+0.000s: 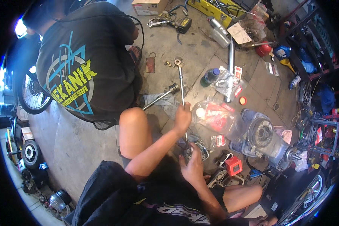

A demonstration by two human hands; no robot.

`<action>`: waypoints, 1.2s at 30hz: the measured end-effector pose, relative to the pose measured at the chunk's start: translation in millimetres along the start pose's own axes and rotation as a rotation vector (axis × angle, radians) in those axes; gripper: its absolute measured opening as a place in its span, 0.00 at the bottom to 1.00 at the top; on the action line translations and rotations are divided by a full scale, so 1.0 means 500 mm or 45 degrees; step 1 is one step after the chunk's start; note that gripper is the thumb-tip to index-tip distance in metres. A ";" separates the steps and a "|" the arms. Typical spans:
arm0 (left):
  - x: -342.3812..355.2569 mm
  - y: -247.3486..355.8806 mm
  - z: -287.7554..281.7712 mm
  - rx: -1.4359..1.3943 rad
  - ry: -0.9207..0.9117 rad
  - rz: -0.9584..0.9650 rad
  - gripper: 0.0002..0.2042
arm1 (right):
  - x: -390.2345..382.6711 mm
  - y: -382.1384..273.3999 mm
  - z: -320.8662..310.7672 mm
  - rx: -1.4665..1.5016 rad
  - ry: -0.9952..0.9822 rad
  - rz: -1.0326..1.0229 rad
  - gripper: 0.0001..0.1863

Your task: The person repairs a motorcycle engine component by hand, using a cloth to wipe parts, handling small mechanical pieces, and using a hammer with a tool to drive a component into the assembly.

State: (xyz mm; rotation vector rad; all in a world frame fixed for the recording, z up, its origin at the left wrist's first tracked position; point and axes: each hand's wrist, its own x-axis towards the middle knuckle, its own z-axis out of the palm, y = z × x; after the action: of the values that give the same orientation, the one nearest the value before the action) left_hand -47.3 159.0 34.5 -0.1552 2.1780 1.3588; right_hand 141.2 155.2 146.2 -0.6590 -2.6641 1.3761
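Soft light, white glare [21, 29] upper left, curved edges, black corners

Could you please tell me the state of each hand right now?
Left hand: closed, holding a long metal rod.
Right hand: thumb apart from the fingers; whether its grip holds anything cannot be told.

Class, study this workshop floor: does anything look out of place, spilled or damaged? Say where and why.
Small brass-coloured parts lie loose on the floor beside the far end of the long metal bar, which looks odd because they could easily get lost. No spill or breakage is clear.
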 end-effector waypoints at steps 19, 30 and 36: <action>0.306 -0.160 0.138 0.387 0.039 0.167 0.27 | -0.077 0.100 0.017 -0.121 -0.229 0.242 0.28; 0.027 -0.066 0.142 -0.335 0.458 0.124 0.19 | -0.053 0.100 -0.016 -0.048 0.297 0.389 0.33; -0.282 0.077 0.117 -1.233 -0.327 -0.231 0.05 | -0.046 0.132 -0.156 -0.116 0.682 0.027 0.11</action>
State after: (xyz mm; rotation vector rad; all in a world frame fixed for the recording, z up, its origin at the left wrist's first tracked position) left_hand 79.3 200.7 118.2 -0.4864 1.1202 2.0655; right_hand 204.4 238.7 143.2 -0.9143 -2.2981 0.9150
